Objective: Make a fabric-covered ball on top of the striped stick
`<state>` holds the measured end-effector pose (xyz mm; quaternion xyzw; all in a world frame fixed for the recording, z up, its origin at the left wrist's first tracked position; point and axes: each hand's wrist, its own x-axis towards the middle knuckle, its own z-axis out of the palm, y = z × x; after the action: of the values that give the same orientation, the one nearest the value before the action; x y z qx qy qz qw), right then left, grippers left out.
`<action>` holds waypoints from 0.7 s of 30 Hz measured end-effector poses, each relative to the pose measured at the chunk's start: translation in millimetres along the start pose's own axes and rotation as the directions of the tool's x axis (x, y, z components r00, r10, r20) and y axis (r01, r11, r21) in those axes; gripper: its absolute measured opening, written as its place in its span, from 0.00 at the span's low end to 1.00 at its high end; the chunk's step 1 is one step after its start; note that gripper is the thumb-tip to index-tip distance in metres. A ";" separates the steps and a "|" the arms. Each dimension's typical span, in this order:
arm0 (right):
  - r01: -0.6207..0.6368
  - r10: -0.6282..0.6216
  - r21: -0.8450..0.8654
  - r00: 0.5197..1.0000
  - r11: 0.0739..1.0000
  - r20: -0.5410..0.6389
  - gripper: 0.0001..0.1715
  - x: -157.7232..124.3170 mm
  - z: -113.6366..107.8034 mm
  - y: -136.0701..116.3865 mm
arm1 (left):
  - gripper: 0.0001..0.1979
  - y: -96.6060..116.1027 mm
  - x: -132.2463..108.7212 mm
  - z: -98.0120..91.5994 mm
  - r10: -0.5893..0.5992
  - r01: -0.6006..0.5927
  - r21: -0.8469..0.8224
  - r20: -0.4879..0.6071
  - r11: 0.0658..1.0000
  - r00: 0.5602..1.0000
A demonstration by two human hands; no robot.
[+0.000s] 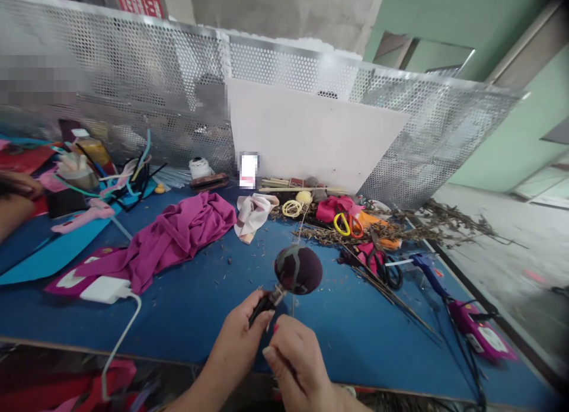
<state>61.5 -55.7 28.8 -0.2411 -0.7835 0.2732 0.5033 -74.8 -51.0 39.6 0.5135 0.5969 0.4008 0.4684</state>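
Observation:
Closed around a black handle (259, 309) is my left hand (242, 335), low in the middle of the head view. The handle has a metal collar and bears a round dark purple, cloth-like ball (306, 271) with a grey-green strip across it. My right hand (296, 355) is just right of and below my left, its fingers pinched on a thin strand (293, 305). That strand runs up past the ball towards a pale yellow ball of yarn (303, 197). A yellow coil (292, 208) lies beside the yarn.
On the blue table (240, 270) lie magenta cloth (186, 228), scissors (349, 225), dried twigs (400, 302), a blue glue gun (429, 272) and a white charger (106, 288). A perforated metal screen (178, 80) stands behind. Another person's arm (15, 204) shows at far left.

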 end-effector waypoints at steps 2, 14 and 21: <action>0.023 -0.023 -0.016 1.000 1.000 0.019 0.16 0.3 2.6 2.7 | 0.17 -2.1 1.2 -0.9 -0.018 0.019 0.022 -0.019 1.000 1.000; -0.242 0.266 -0.121 0.933 0.963 0.243 0.14 3.7 -80.8 20.7 | 0.21 -1.2 6.1 -28.8 -0.284 0.257 -0.459 0.009 0.850 0.959; -0.301 0.419 -0.507 0.898 0.807 0.134 0.16 -5.2 -146.4 32.3 | 0.21 2.4 24.6 -44.4 -0.299 0.327 -0.530 0.140 0.783 0.944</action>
<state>201.5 -8.2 54.1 -0.4671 -0.8203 0.1910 0.2692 -118.1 -26.2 49.0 0.2619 0.5232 0.4583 0.6690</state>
